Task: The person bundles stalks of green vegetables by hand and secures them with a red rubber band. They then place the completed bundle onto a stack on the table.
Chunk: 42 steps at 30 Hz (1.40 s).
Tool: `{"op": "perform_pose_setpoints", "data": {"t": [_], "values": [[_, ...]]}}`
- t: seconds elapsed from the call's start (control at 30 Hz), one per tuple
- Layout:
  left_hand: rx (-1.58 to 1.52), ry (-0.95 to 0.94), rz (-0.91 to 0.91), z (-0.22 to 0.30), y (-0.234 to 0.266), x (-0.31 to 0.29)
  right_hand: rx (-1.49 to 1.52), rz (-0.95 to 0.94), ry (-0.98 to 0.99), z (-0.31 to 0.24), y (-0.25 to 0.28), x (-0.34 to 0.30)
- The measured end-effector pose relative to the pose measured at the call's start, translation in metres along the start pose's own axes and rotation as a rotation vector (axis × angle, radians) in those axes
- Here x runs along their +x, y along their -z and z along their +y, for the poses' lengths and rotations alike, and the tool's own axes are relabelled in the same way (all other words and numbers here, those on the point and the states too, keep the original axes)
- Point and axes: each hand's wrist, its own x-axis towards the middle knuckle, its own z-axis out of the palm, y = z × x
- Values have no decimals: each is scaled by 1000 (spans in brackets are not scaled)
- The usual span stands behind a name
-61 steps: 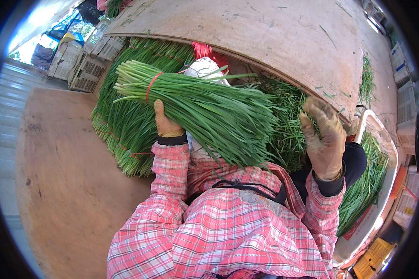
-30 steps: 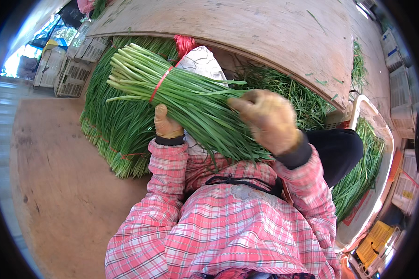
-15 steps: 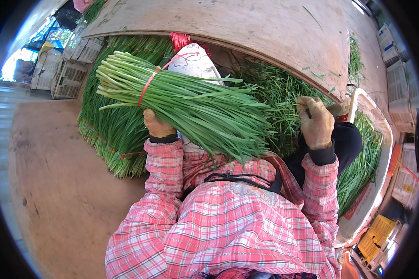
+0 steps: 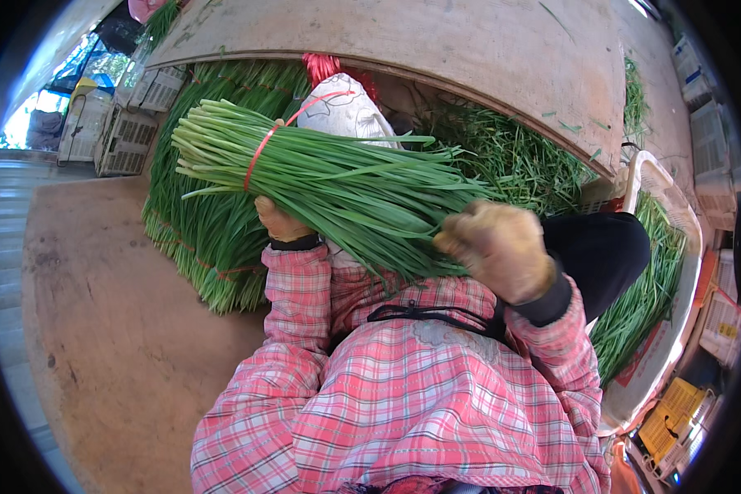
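A thick bundle of green chives, tied near its stem end with a red band, lies across my lap. My left hand in a dirty yellow glove grips it from underneath near the band. My right hand, gloved the same way, is closed on the leafy tips of the bundle at the right. Both arms wear pink plaid sleeves.
Tied chive bundles are stacked on the wooden table at my left. Loose chives lie under a curved wooden board. A white basket of chives stands at right. A white sack sits behind the bundle, crates far left.
My right hand came back from the loose chives at the right and closed on the bundle's leafy end. The left hand kept holding the bundle.
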Motion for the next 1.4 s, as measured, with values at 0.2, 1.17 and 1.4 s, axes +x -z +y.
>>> {"op": "perform_pose_setpoints", "data": {"t": [0.2, 1.17, 1.4], "values": [[-27, 65, -24, 4, -21, -2, 36, 529, 148, -14, 24, 54], [-46, 33, 93, -13, -95, -8, 412, 350, -155, -22, -59, 59], [78, 50, -247, 19, -144, 34, 1154, 360, -168, 1, -4, 50]]}}
